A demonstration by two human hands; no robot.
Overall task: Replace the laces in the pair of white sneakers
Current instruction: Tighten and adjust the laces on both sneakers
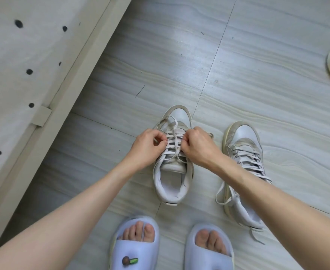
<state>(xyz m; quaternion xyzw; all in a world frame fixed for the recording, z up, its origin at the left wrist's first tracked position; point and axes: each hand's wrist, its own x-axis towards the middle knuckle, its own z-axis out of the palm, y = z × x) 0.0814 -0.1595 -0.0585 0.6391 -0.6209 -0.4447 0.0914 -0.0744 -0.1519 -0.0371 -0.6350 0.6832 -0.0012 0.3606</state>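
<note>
While both sneakers stand on the floor (257,55), left hand (146,146) and right hand (198,146) pinching the lace (173,142) (loosened) of the left sneaker (173,168), right sneaker (244,152) beside it

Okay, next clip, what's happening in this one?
A person bends over two white sneakers on a grey floor. Both the left hand and right hand pinch the lace across the middle of the left sneaker, working at its eyelets. The right sneaker stands beside it, fully laced and untouched, loose ends trailing. The person wears pale blue slides.
</note>
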